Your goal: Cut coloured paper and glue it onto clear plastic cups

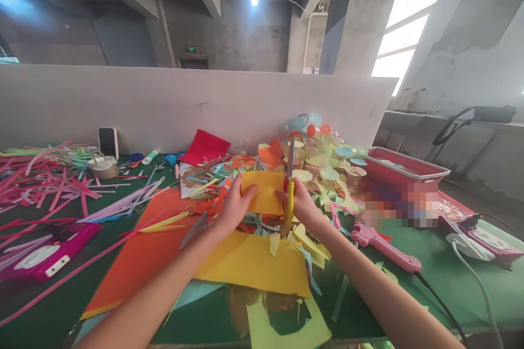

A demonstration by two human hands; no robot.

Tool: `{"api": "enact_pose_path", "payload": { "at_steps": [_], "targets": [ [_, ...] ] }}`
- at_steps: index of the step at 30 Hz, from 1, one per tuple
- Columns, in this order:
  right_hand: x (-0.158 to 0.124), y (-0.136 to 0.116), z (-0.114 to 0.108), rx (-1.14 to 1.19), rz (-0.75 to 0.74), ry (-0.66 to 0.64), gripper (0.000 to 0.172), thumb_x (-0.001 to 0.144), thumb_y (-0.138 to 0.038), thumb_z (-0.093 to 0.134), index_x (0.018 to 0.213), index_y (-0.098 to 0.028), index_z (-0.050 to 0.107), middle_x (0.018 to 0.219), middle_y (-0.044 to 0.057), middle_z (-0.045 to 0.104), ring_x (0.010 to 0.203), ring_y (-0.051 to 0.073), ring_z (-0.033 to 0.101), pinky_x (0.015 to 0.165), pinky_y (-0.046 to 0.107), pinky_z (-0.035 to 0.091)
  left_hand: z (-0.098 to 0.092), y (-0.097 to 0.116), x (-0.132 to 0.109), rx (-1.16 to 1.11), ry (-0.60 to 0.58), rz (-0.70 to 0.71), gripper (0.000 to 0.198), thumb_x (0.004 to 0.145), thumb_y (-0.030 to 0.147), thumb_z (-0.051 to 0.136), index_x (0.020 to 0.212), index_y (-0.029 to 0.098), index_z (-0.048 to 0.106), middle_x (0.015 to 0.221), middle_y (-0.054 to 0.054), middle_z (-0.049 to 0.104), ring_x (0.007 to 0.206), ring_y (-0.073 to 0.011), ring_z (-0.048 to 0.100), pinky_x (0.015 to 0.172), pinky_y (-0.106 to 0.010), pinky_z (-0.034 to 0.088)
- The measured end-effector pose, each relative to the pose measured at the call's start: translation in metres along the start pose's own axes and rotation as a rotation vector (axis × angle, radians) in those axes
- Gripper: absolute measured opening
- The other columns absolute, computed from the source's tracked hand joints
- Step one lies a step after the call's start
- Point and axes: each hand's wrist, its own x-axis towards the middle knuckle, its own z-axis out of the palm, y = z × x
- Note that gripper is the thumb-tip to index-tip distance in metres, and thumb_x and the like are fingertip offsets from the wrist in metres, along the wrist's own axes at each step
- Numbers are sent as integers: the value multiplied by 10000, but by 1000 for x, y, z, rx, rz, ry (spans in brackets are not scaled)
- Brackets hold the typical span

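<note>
My left hand (233, 208) pinches the left edge of a small yellow paper piece (264, 192), thumb on top. My right hand (302, 203) grips yellow-handled scissors (290, 188), blades pointing up along the paper's right edge. Both hands hover above a larger yellow sheet (254, 262) and an orange sheet (143, 251) lying on the green table (413, 294). Paper scraps lie all around the hands.
Pink and green paper strips (49, 180) cover the left. A pile of paper cups and coloured discs (323, 152) stands behind the hands. A pink glue gun (385, 248) with cord lies right; a red tray (403, 166), a phone (108, 143) and a white partition (164, 103) are further back.
</note>
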Motion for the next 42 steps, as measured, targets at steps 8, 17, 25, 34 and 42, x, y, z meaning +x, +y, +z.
{"api": "enact_pose_path", "payload": {
  "at_steps": [8, 17, 25, 34, 42],
  "targets": [
    [-3, -3, 0, -34, 4, -2, 438, 601, -418, 818, 748, -232, 450, 646, -50, 583, 582, 147, 575, 505, 255, 437, -12, -9, 16, 81, -2, -34, 366, 833, 413, 573, 1131, 202, 550, 1171, -76, 699, 1049, -227, 669, 860, -333, 544],
    [-4, -8, -3, -96, 41, -17, 498, 636, -535, 789, 793, -237, 422, 711, -17, 618, 552, 144, 569, 495, 282, 442, -108, 17, 38, 739, 311, -66, 345, 831, 50, 458, 1153, 150, 529, 1326, -239, 545, 1322, -405, 462, 1080, -581, 322],
    [-4, -7, -2, -104, 41, -4, 517, 591, -505, 822, 775, -237, 421, 741, -12, 626, 633, 169, 611, 517, 284, 451, -159, 20, 33, 1522, 334, -339, 387, 890, 43, 341, 1249, 121, 461, 1211, -236, 605, 1076, -374, 652, 804, -461, 530],
    [-4, -6, -2, -126, 47, -23, 492, 608, -463, 816, 786, -235, 419, 760, -21, 611, 640, 165, 619, 528, 289, 460, -168, 7, 35, 1566, 224, -333, 412, 886, 48, 299, 1237, 115, 504, 1162, -236, 632, 1039, -382, 661, 771, -457, 511],
    [-5, -6, -2, -99, 49, -55, 508, 615, -480, 807, 785, -244, 390, 741, -19, 622, 679, 181, 624, 544, 295, 452, -174, -21, 45, 1485, 186, -345, 388, 849, 73, 398, 1207, 140, 532, 1088, -234, 680, 1004, -358, 680, 760, -408, 511]
  ]
}}
